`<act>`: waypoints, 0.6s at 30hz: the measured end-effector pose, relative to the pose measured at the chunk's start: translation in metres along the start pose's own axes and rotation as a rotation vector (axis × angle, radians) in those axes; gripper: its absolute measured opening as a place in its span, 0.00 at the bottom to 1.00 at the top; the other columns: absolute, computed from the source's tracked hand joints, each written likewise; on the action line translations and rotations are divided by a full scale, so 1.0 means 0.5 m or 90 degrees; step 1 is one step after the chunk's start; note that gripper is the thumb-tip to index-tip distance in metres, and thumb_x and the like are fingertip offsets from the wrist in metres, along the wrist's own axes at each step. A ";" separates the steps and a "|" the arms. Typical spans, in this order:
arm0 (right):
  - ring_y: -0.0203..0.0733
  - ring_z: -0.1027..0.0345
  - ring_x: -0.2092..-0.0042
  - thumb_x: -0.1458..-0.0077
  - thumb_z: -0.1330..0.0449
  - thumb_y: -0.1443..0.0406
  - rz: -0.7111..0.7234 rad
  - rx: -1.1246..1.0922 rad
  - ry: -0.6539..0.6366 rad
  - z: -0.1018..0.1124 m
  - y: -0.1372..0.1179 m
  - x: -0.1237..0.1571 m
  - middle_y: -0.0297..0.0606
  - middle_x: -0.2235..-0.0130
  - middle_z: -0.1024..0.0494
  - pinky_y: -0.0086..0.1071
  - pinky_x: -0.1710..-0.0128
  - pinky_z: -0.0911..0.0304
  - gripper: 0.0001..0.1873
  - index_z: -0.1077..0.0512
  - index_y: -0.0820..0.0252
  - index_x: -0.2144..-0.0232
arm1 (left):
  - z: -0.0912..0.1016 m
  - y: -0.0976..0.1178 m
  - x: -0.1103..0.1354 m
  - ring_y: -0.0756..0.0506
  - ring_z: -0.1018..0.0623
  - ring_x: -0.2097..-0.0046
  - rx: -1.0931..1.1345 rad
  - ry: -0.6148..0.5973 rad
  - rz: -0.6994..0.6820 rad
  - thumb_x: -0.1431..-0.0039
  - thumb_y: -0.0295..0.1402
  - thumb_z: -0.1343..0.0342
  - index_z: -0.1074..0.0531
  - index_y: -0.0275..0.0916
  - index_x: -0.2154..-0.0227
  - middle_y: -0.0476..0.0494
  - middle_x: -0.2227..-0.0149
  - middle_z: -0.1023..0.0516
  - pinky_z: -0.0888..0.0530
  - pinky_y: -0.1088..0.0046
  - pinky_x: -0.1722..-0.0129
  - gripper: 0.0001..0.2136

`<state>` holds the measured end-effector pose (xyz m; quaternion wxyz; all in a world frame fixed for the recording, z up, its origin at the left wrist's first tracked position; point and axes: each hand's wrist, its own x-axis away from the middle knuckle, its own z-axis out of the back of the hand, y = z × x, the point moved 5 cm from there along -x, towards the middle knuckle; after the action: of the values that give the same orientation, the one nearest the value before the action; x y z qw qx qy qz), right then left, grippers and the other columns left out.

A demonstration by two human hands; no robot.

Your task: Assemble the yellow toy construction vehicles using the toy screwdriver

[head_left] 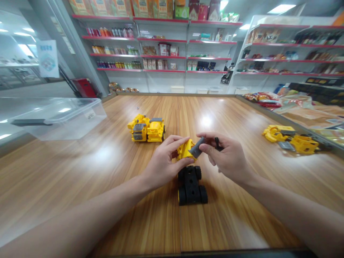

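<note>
My left hand (168,157) is closed around a yellow toy truck cab (186,149) over the middle of the table. Between the thumb and forefinger of my right hand (227,154) is a grey plastic piece (197,147), its edge up against the cab. A small black part (218,144) sticks out among the right fingers; its kind is unclear. Just below both hands, a black wheeled toy chassis (191,186) lies on the wooden table. My left palm hides part of the cab.
Yellow toy trucks (147,128) stand at the left centre. More yellow toy vehicle parts (291,139) lie at the right. A clear plastic bin (72,118) sits on the left edge, packaged goods (268,98) on the right. Stocked shelves (163,57) rise behind the table (120,215).
</note>
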<state>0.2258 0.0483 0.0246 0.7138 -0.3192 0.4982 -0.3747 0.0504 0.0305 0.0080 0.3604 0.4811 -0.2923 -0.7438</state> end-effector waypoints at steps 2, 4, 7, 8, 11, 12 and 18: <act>0.30 0.39 0.78 0.43 0.37 0.60 -0.004 0.002 -0.008 0.003 0.000 -0.001 0.33 0.72 0.26 0.26 0.84 0.48 0.16 0.24 0.57 0.52 | 0.001 0.002 0.001 0.44 0.27 0.50 -0.018 0.002 -0.006 0.44 0.36 0.37 0.30 0.43 0.44 0.40 0.49 0.29 0.25 0.70 0.59 0.24; 0.28 0.42 0.81 0.42 0.38 0.60 -0.004 -0.020 -0.012 0.006 0.000 -0.002 0.32 0.72 0.27 0.26 0.85 0.49 0.16 0.24 0.56 0.51 | 0.003 0.003 0.001 0.44 0.27 0.51 -0.039 0.005 -0.010 0.44 0.36 0.37 0.30 0.43 0.44 0.40 0.49 0.29 0.25 0.70 0.60 0.24; 0.27 0.42 0.82 0.41 0.39 0.60 -0.017 -0.080 -0.024 0.008 0.003 -0.003 0.32 0.72 0.27 0.26 0.85 0.47 0.15 0.23 0.56 0.52 | 0.007 0.007 -0.002 0.43 0.27 0.50 -0.058 0.017 -0.025 0.44 0.35 0.37 0.30 0.44 0.45 0.40 0.50 0.29 0.25 0.69 0.58 0.23; 0.27 0.41 0.82 0.40 0.39 0.60 -0.024 -0.097 -0.032 0.008 0.005 -0.004 0.31 0.73 0.27 0.25 0.85 0.47 0.15 0.23 0.57 0.52 | 0.008 0.009 -0.002 0.43 0.28 0.50 -0.062 0.019 -0.030 0.44 0.36 0.37 0.30 0.43 0.45 0.40 0.50 0.29 0.25 0.68 0.57 0.23; 0.27 0.39 0.82 0.40 0.40 0.60 -0.045 -0.129 -0.064 0.004 0.011 -0.005 0.31 0.74 0.28 0.24 0.85 0.45 0.15 0.23 0.58 0.53 | 0.006 0.013 -0.003 0.44 0.27 0.50 -0.070 0.002 -0.035 0.44 0.36 0.37 0.31 0.43 0.44 0.39 0.50 0.29 0.25 0.69 0.58 0.23; 0.27 0.39 0.82 0.40 0.39 0.60 -0.055 -0.142 -0.075 0.003 0.013 -0.006 0.31 0.74 0.28 0.24 0.85 0.45 0.15 0.23 0.58 0.53 | 0.005 0.013 -0.002 0.44 0.27 0.50 -0.072 -0.006 -0.034 0.43 0.36 0.38 0.31 0.43 0.44 0.39 0.50 0.29 0.25 0.70 0.58 0.24; 0.27 0.38 0.81 0.41 0.38 0.59 -0.088 -0.211 -0.101 -0.001 0.025 -0.007 0.32 0.74 0.28 0.23 0.85 0.44 0.17 0.23 0.61 0.52 | 0.003 0.016 0.000 0.45 0.27 0.52 -0.094 -0.007 -0.033 0.43 0.35 0.38 0.30 0.41 0.44 0.40 0.50 0.29 0.25 0.69 0.57 0.23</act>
<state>0.2271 0.0576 0.0158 0.6607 -0.4947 0.4723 -0.3094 0.0509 0.0259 0.0149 0.3739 0.4566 -0.2261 -0.7750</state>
